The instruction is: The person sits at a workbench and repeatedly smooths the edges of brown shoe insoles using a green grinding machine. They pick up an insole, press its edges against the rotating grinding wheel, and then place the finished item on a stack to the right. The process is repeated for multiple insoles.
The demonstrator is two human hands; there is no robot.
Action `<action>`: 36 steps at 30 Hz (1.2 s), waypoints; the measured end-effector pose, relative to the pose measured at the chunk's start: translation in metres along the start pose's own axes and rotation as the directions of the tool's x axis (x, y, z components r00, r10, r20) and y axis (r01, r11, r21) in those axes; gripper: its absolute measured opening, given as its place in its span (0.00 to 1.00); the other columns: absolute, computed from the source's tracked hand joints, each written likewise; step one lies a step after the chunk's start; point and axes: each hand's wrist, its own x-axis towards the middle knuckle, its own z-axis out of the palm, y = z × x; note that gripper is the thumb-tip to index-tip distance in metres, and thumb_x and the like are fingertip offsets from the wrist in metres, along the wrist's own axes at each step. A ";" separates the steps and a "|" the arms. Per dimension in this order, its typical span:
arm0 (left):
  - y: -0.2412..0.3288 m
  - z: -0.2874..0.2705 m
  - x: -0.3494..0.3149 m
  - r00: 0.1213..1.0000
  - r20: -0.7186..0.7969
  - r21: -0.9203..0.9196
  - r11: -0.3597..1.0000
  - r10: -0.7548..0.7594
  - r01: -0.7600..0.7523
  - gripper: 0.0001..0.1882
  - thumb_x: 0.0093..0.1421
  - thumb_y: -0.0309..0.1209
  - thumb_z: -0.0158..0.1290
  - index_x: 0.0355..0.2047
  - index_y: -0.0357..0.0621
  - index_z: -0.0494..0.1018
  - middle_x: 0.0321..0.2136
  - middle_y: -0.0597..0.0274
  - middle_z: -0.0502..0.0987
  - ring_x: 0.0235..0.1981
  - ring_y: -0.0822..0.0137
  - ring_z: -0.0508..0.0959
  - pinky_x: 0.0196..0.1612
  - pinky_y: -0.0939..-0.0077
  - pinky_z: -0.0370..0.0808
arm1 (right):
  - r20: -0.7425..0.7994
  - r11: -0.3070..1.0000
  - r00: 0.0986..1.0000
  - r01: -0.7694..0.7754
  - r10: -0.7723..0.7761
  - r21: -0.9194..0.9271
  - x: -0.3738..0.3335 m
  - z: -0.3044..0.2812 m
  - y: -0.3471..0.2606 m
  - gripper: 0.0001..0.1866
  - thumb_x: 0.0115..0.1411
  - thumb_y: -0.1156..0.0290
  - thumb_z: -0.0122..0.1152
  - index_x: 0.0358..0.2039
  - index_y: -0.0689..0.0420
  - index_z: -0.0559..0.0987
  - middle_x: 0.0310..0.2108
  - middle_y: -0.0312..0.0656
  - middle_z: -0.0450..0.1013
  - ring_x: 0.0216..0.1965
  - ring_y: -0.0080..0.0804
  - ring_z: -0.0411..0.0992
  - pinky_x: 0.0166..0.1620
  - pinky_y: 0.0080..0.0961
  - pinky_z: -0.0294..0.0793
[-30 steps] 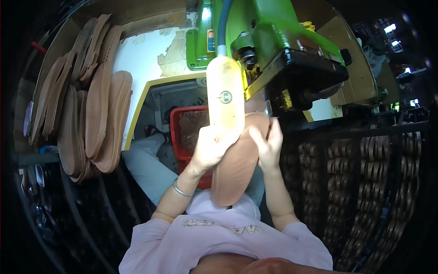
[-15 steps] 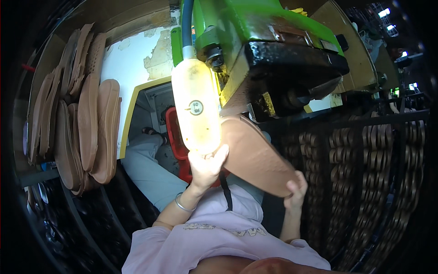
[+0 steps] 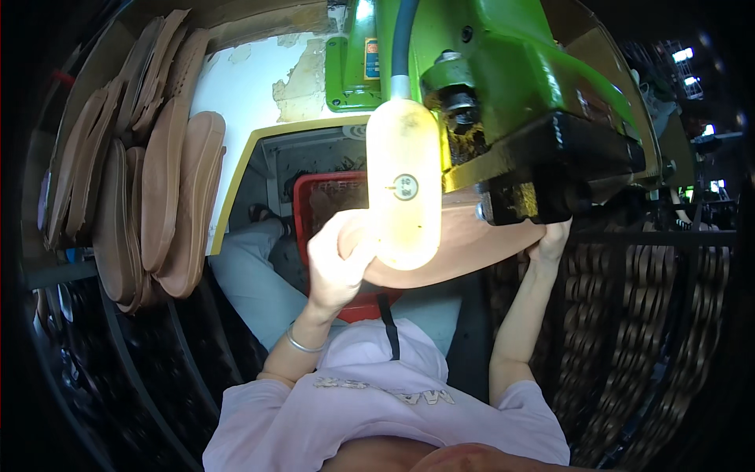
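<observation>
A brown shoe sole point(image 3: 464, 253) lies between my two hands, nearly crosswise, its far edge up against the dark working head of a green machine point(image 3: 511, 98). My left hand point(image 3: 336, 256) is closed round the sole's left end, thumb toward the lamp. At the other end, my right hand point(image 3: 552, 238) grips the sole from below, its fingertips partly hidden under the machine head. A glowing oblong lamp point(image 3: 405, 189) on a bendable stem hangs in front of the sole and covers part of its left half.
Several brown soles point(image 3: 189, 212) stand in a cardboard box point(image 3: 267, 14) on the left, by a worn white tabletop point(image 3: 236, 86) with a yellow edge. Below the cutout is a red bin point(image 3: 300, 200). Racks of soles point(image 3: 668, 338) flank me on the right, dark racks point(image 3: 169, 370) on the left.
The sole has swung from a slant to nearly crosswise and gone in under the machine head. My right hand has moved up and right; the whole view has shifted too.
</observation>
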 end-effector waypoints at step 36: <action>-0.034 0.021 -0.002 0.991 0.034 -0.424 0.897 -0.126 0.128 0.10 0.56 0.18 0.56 0.38 0.40 0.71 0.33 0.64 0.74 0.36 0.74 0.75 0.41 0.79 0.74 | -0.164 0.992 0.983 0.066 -0.082 -0.103 -0.023 -0.021 0.002 0.17 0.62 0.68 0.55 0.48 0.64 0.70 0.43 0.43 0.71 0.45 0.28 0.69 0.51 0.24 0.67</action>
